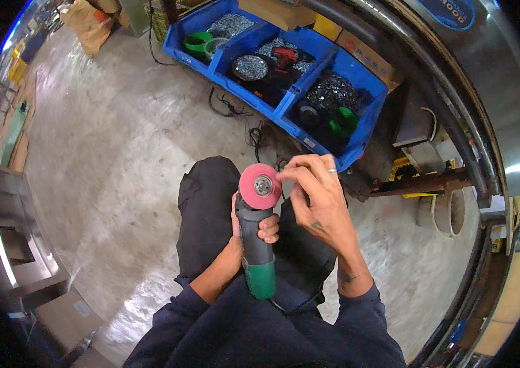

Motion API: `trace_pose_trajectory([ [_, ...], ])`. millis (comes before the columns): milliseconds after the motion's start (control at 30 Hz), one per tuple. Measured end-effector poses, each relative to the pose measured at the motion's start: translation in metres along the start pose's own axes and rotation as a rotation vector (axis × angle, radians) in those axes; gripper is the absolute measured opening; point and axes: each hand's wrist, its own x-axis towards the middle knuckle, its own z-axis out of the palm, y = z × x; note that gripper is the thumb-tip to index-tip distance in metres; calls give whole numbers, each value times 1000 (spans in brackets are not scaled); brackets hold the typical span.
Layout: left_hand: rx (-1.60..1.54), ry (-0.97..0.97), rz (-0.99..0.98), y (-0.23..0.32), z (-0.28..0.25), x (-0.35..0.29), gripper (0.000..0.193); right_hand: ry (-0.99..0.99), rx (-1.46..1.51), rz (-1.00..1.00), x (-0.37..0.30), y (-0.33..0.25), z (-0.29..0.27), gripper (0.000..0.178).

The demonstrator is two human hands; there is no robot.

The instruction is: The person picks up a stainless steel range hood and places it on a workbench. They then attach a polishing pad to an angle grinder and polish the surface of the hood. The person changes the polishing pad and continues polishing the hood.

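Observation:
Upright over my lap is an angle grinder (257, 236) with a dark grey body and a green rear end. A pink-red disc (249, 181) is mounted at its top, with a metal nut (263, 185) at the centre. My left hand (268, 229) is wrapped around the grinder's body from behind, its fingers showing on the right side. With bent fingers, my right hand (318, 199) is at the disc's right edge; the index fingertip seems to touch the rim. Nothing shows between its fingers, and the thumb stands apart from them.
Ahead, blue bins (260, 98) hold many small metal parts, some green cups and a red-and-black tool (284, 58). Dark cables (229, 107) lie on the concrete floor (112, 153) before them. Metal bars (450, 92) run along the right. A cardboard box (68, 325) stands at lower left.

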Motion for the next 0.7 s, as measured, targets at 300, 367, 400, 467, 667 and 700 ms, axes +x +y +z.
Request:
trace_pose_trajectory([
  [300,18,46,16,-2,5,1,88,-224,-59,-71,1,0,22,20],
  [367,20,39,19,1,1,-2,88,-139,-33,-85,3,0,17,22],
  [400,21,36,14,1,0,-3,89,-98,-19,-89,3,-1,14,24],
  [467,23,31,13,2,-1,-3,89,-125,-33,-25,5,-5,11,25],
  [667,18,-26,6,1,-2,0,90,-254,-123,-50,0,0,25,16],
  [700,20,-17,7,2,-3,-1,90,-262,-77,-111,3,2,25,15],
])
